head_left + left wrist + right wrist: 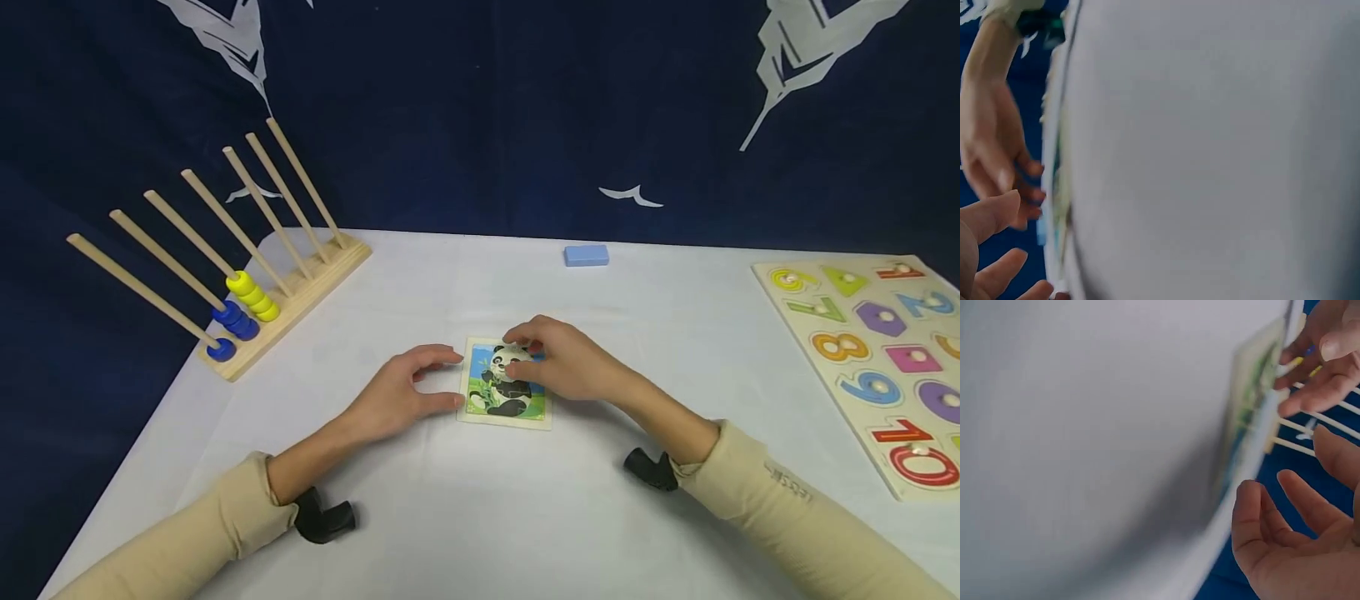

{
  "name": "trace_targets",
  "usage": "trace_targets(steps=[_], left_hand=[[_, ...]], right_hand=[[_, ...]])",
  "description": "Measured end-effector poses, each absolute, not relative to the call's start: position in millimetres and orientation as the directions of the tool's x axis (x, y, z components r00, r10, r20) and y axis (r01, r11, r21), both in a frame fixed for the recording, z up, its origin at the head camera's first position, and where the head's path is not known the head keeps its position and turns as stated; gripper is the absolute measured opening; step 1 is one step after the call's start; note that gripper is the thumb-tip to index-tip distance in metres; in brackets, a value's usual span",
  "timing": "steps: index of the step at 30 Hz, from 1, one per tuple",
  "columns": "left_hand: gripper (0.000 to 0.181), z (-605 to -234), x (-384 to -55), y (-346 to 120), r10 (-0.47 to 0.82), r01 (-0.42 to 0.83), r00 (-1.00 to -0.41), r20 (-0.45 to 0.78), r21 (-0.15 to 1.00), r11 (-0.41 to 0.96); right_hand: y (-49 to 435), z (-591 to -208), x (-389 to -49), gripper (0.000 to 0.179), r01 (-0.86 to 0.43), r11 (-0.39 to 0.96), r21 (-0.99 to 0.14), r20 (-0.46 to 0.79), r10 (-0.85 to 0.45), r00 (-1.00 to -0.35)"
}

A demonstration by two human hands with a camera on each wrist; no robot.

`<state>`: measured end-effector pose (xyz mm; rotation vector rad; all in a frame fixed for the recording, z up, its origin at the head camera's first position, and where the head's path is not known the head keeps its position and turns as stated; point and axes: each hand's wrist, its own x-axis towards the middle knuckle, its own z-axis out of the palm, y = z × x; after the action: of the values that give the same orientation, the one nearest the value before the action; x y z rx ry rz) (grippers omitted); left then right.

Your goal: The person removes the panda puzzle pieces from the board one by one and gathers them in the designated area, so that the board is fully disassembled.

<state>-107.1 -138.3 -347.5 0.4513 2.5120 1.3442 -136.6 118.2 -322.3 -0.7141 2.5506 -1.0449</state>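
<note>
A small square panda picture puzzle point(506, 408) in a pale frame lies flat on the white table, and it shows edge-on in the right wrist view point(1250, 394). My left hand point(397, 392) is at its left edge, thumb and fingers spread apart; whether the tips touch the frame I cannot tell. Over the puzzle's upper right part hovers my right hand point(562, 362), covering that corner. In the right wrist view its fingers point(1310, 500) are loosely bent, with nothing visible between them and the thumb.
At the left stands a wooden peg rack point(300, 304) with blue beads point(238, 321) and yellow beads point(253, 296). A number-and-shape board point(870, 358) lies at the right. Near the back edge rests a light blue block point(587, 256). Behind the table hangs a dark blue curtain point(480, 117).
</note>
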Motion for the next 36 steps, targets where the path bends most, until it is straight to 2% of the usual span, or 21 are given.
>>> trace_targets(steps=[5,12,20,27,36], left_hand=[[0.056,-357,-108,-128,0.4,0.216,-0.915,-0.048,0.78,0.588],[0.059,-355,-108,-128,0.448,0.281,-0.891,-0.074,0.685,0.672],[0.054,-356,-107,-127,0.507,0.347,-0.858,-0.078,0.639,0.686],[0.051,-355,-106,-127,0.518,0.354,-0.851,-0.091,0.629,0.692],[0.051,-354,-107,-127,0.52,0.353,-0.848,-0.103,0.622,0.699]], right_hand=[[105,-333,-155,0.038,-0.22,0.565,-0.795,-0.147,-0.531,-0.834],[95,-334,-161,0.038,-0.233,0.547,-0.804,-0.173,-0.59,-0.788],[90,-337,-160,0.034,-0.275,0.598,-0.753,-0.168,-0.578,-0.798],[84,-337,-158,0.038,-0.286,0.689,-0.666,-0.193,-0.529,-0.826],[81,-338,-158,0.036,-0.316,0.694,-0.647,-0.176,-0.539,-0.824]])
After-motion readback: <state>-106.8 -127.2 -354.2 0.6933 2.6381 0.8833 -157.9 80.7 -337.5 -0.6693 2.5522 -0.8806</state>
